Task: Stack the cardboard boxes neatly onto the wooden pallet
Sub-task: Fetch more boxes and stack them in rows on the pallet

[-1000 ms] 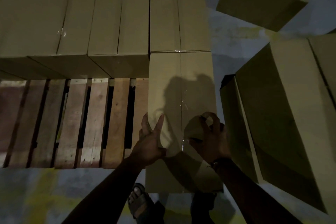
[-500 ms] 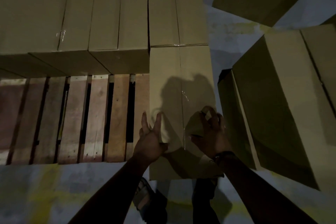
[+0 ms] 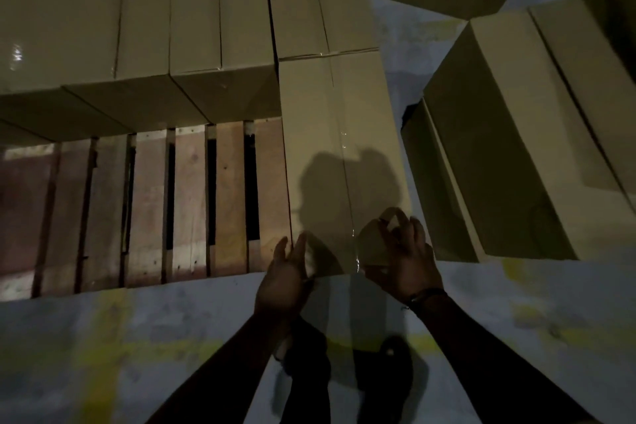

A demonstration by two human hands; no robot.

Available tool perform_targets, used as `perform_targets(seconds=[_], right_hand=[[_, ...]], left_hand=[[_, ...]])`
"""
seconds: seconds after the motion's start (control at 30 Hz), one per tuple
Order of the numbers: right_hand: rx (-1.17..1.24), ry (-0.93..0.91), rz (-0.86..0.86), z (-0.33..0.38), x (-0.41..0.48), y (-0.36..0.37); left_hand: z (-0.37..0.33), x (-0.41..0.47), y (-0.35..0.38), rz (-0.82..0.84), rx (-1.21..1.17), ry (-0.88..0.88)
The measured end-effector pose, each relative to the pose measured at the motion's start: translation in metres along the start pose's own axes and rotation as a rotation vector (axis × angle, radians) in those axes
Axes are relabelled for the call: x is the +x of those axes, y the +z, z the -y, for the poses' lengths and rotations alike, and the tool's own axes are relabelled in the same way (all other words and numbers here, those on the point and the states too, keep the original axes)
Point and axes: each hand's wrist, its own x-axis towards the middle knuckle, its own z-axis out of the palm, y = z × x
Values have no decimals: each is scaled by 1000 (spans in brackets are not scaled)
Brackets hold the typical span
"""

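Cardboard boxes (image 3: 220,10) fill the back row of the wooden pallet (image 3: 189,200). One front box (image 3: 344,134) sits at the right end — left hand (image 3: 285,279) straight-fingered against it, right hand (image 3: 406,258) curled on its corner. Bare slats and floor boxes (image 3: 516,148) remain.

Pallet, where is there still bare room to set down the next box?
Free: the pallet's bare slats, bordered by the back row of boxes, the near right box and the pallet's front edge. Crowded: the back row, packed side by side, and the floor on the right, taken by loose boxes.
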Motion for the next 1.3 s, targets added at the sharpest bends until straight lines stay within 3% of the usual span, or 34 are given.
perform_targets(seconds=[0.13,0.23,0.33,0.9,1.03,1.3], right_hand=[[43,-55,16,-21,-19,16],[202,-47,-21,-45,-32,19],[99,-21,33,-59,-42,11],[-35,27,91,-50,-54,9],[84,59,63,-47,-54,15],[-14,89,120,-39,-50,14]], left_hand=[[-1,-16,8,-169,-140,21],[3,-22,18,-277,-211,25],[3,-31,23,-322,-227,6],[-5,-49,51,-115,-44,-110],[-9,-46,49,-79,-87,-110],[-18,-50,40,57,-134,-125]])
